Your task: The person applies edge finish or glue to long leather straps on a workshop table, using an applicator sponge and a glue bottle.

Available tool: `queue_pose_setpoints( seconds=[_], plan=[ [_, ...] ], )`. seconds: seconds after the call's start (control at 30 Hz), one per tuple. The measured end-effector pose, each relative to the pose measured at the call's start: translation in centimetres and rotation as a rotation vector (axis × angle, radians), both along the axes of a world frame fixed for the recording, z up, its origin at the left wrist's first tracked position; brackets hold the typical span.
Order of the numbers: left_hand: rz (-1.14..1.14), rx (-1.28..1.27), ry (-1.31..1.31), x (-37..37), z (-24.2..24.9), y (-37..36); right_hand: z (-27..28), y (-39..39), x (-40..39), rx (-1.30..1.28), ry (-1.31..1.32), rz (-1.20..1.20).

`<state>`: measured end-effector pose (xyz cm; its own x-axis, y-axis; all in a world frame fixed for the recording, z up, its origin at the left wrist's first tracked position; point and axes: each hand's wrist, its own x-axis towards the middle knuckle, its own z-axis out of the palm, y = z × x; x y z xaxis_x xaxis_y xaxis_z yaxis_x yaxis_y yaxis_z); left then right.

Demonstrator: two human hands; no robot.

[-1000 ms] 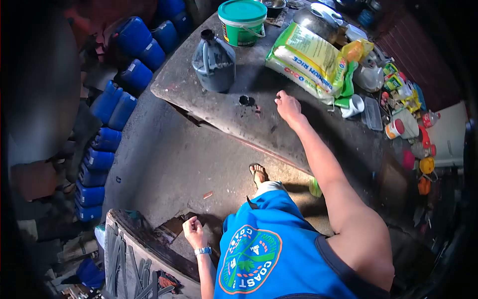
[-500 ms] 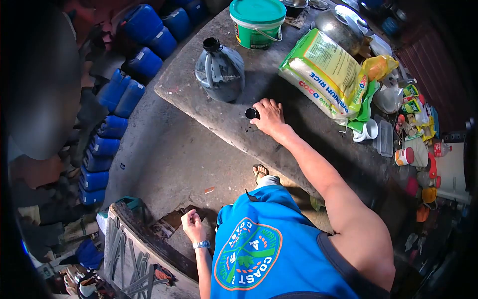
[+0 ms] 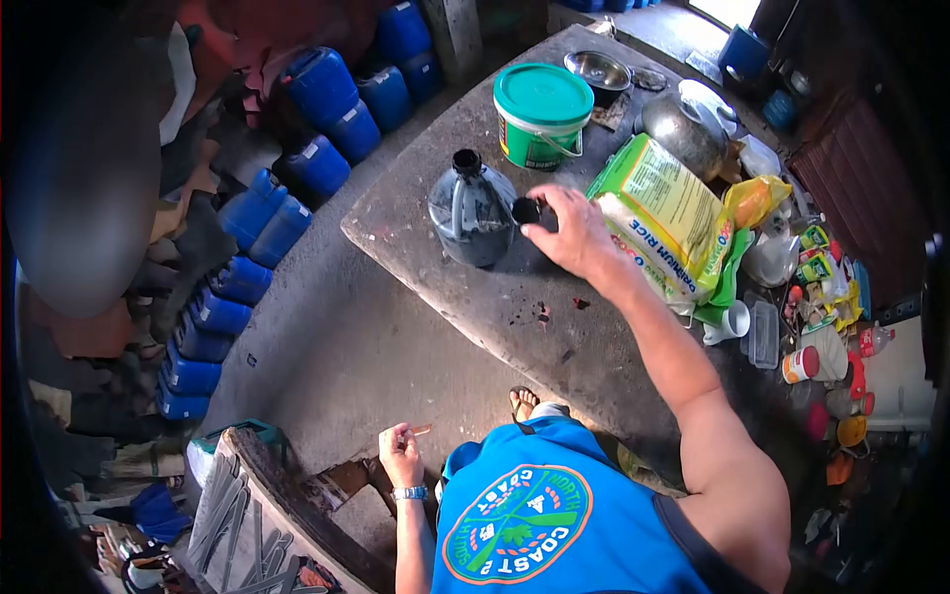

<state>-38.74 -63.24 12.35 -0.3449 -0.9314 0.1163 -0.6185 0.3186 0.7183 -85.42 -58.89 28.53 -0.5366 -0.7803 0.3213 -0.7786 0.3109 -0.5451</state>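
Observation:
My right hand (image 3: pixel 574 233) is closed around a small round black cap (image 3: pixel 526 210), lifted above the grey tabletop (image 3: pixel 396 213). Just left of the cap stands a translucent jug (image 3: pixel 470 213) with dark stains, a handle and an uncapped black neck. Dark red and black spots mark the table below my hand. Down near my body, over the floor, my left hand (image 3: pixel 400 453) has its fingers curled in; whether anything is between them is too small to make out. A watch (image 3: pixel 409 492) is on that wrist.
A green-lidded bucket (image 3: pixel 542 114), a metal bowl (image 3: pixel 597 71) and a large rice bag (image 3: pixel 673 218) stand on the table. A white mug (image 3: pixel 727 324) lies near the bag. Blue containers (image 3: pixel 237 282) line the floor at left. A wooden bench (image 3: pixel 297 515) holds dark strips.
My right hand has picked the black cap up off the tabletop and brought it close beside the jug. My left hand stays low with curled fingers. The view has shifted.

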Motion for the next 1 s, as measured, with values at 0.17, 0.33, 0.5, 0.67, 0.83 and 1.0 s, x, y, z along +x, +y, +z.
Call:
queue_pose_setpoints(
  seconds=[0.17, 0.33, 0.5, 0.67, 0.83, 1.0],
  plan=[
    [0.003, 0.071, 0.061, -1.3, -0.7, 0.2, 6.4, -4.7, -1.5, -0.067, 0.232, 0.017],
    [0.048, 0.099, 0.074, -0.7, -1.0, 1.0, 8.4, -8.6, -2.7, 0.099, 0.446, 0.107],
    [0.113, 0.128, 0.102, 1.3, -1.6, 1.7, 9.5, -9.9, -1.8, 0.132, 0.775, 0.262],
    [0.121, 0.085, 0.134, 2.7, -3.5, 1.5, 9.9, -11.5, -1.4, 0.091, 0.936, 0.451],
    [0.161, 0.235, 0.16, 3.5, -4.2, 2.0, 8.8, -12.0, -2.2, 0.3, 0.771, 0.606],
    [0.12, 0.246, 0.111, 3.5, -4.2, 2.1, 8.6, -12.3, -3.3, 0.142, 0.632, 0.632]
  ],
)
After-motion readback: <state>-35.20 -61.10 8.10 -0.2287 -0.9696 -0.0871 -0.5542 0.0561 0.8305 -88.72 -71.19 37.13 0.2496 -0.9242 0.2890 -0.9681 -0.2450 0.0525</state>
